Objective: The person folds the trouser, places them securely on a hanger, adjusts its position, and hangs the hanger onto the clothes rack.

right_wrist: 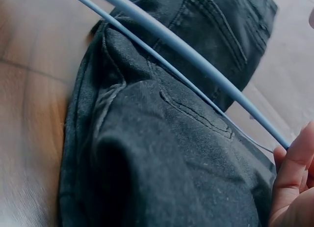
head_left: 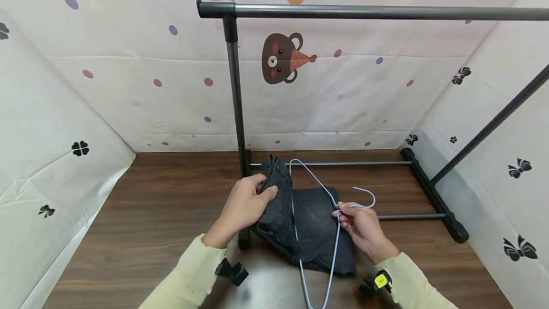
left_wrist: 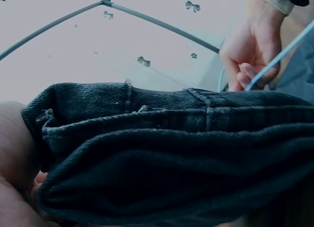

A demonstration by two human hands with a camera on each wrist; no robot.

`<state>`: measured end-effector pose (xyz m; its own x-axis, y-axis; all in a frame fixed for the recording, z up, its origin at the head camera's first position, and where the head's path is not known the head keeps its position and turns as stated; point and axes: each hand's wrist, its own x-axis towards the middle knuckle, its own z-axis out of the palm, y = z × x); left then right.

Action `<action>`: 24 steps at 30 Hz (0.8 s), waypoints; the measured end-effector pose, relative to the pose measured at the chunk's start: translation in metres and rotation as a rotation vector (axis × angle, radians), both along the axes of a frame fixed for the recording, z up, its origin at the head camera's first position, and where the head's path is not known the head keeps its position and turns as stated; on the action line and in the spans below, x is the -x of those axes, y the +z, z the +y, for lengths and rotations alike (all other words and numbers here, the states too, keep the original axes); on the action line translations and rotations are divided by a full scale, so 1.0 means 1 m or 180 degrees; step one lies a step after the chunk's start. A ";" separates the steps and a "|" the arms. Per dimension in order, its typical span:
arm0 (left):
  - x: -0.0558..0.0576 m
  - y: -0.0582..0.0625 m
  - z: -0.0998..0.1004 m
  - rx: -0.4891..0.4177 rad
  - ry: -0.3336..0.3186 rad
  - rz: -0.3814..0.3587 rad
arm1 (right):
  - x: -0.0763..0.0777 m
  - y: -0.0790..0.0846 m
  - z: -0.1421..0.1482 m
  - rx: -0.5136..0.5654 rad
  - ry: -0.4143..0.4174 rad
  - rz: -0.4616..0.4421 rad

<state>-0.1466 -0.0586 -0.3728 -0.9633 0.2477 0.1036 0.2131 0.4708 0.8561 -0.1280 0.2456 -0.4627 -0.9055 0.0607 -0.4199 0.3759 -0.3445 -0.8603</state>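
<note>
Dark denim jeans (head_left: pixel 310 218), folded, lie on the wooden floor with one part raised at the left. My left hand (head_left: pixel 246 201) grips that raised edge, thumb on top; the left wrist view shows its layered folds (left_wrist: pixel 171 160) close up. My right hand (head_left: pixel 362 230) pinches a pale blue hanger (head_left: pixel 334 252) near the base of its hook (head_left: pixel 373 199). The hanger stretches over the jeans, one long side along the crease beside the raised part. In the right wrist view, the hanger's bars (right_wrist: pixel 196 60) cross above the denim (right_wrist: pixel 162 153).
A black garment rack stands behind, with its top rail (head_left: pixel 364 12) overhead and its left post (head_left: pixel 236 94) close to my left hand. Its right foot (head_left: pixel 435 194) rests on the floor (head_left: pixel 171 232). White printed sheets (head_left: pixel 128 37) surround the floor on three sides.
</note>
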 end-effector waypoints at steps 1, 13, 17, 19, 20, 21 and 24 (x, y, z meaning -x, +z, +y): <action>0.000 0.002 0.001 0.0032 -0.0008 0.0022 | 0.000 -0.001 -0.003 0.0001 -0.0002 0.0014; 0.001 0.001 0.032 0.0132 -0.0221 0.0078 | 0.000 0.002 -0.021 -0.0144 -0.0063 0.0148; -0.001 -0.004 0.044 0.0125 -0.0232 0.0126 | -0.002 0.011 -0.024 -0.0296 -0.0029 0.0178; -0.002 -0.008 0.050 0.0094 -0.0239 0.0116 | -0.002 0.015 -0.026 -0.0385 0.0006 0.0243; -0.002 -0.010 0.052 0.0081 -0.0238 0.0100 | -0.003 0.018 -0.028 -0.0427 0.0034 0.0287; -0.002 -0.012 0.054 0.0055 -0.0242 0.0085 | -0.003 0.020 -0.029 -0.0476 0.0054 0.0336; -0.002 -0.020 0.060 -0.0003 -0.0251 -0.0016 | -0.005 0.027 -0.033 -0.0679 0.0118 0.0470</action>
